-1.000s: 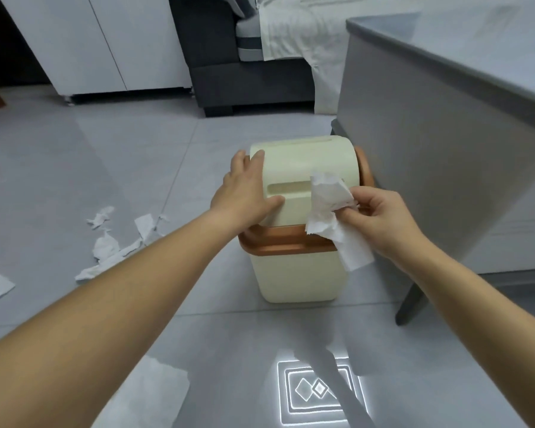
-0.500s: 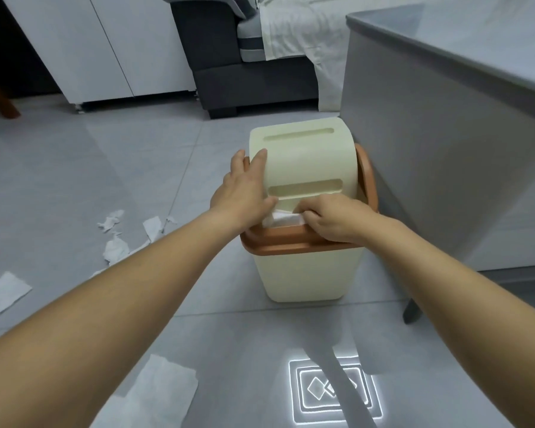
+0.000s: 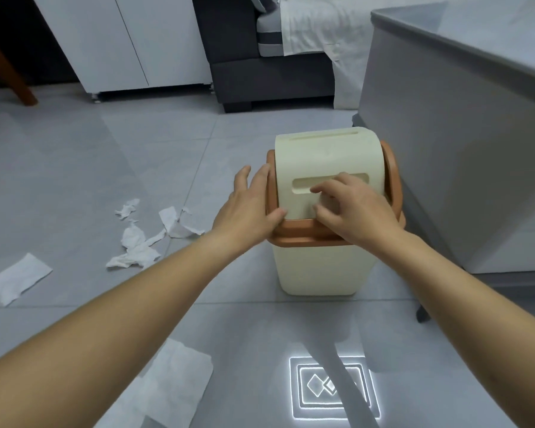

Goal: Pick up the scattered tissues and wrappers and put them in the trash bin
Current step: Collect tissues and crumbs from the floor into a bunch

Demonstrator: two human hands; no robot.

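A cream trash bin (image 3: 318, 273) with an orange-brown rim and a swing lid (image 3: 325, 156) stands on the grey tile floor. My left hand (image 3: 247, 208) rests on the bin's left rim, fingers spread, holding nothing. My right hand (image 3: 352, 205) lies over the lid's front, fingers loosely apart and empty. Torn white tissues (image 3: 142, 239) lie scattered on the floor left of the bin. A flat tissue (image 3: 16, 278) lies further left. Another large tissue (image 3: 176, 387) lies near my left forearm.
A grey table (image 3: 464, 134) stands right beside the bin, its leg (image 3: 422, 313) near the bin's base. A dark sofa (image 3: 260, 75) with a white cloth and white cabinets (image 3: 121, 41) line the back. A bright light reflection (image 3: 331, 387) shows on the floor in front.
My right hand pushed the tissue it held into the bin and now rests empty on the lid, which has swung back. My left hand opened and slid to the rim.
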